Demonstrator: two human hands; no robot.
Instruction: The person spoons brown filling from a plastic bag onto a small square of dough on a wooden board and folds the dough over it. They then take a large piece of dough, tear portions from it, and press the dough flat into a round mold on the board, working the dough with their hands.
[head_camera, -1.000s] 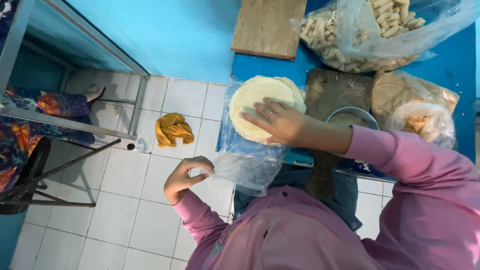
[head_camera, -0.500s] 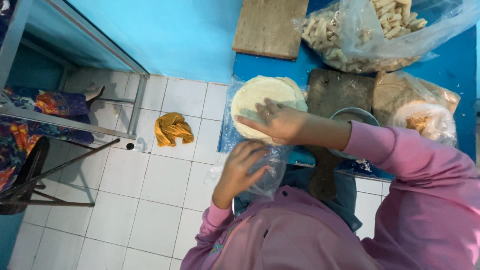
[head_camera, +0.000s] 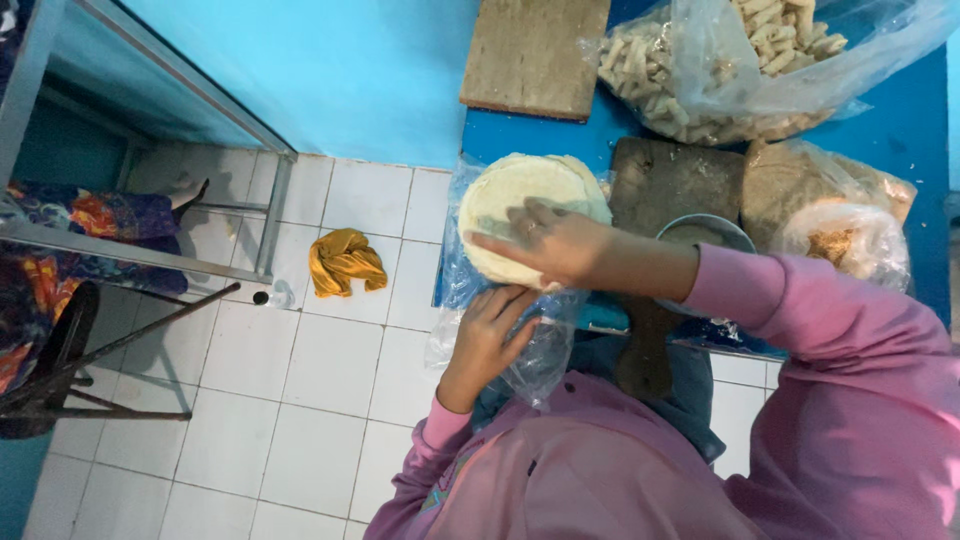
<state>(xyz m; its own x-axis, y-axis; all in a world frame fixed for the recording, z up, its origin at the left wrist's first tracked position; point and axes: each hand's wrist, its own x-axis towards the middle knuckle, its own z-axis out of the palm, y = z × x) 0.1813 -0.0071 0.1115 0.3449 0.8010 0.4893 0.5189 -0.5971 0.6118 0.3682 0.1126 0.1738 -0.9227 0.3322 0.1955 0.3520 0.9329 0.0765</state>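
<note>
A stack of round pale wrappers (head_camera: 520, 190) lies on clear plastic (head_camera: 545, 345) at the blue table's left corner. My right hand (head_camera: 545, 245) rests flat on the stack, fingers spread and pointing left. My left hand (head_camera: 490, 330) reaches up from below and touches the near edge of the stack, fingers against the plastic that hangs over the table edge. Both arms wear pink sleeves.
A wooden board (head_camera: 535, 55) and a bag of rolled snacks (head_camera: 740, 60) lie at the back of the blue table (head_camera: 900, 130). A dark board (head_camera: 670, 180), a metal bowl (head_camera: 705, 232) and bagged filling (head_camera: 845, 240) sit to the right. A yellow cloth (head_camera: 345, 262) lies on the tiled floor.
My left hand has risen from near my lap to the near edge of the wrapper stack. My right hand has stayed on top of the stack.
</note>
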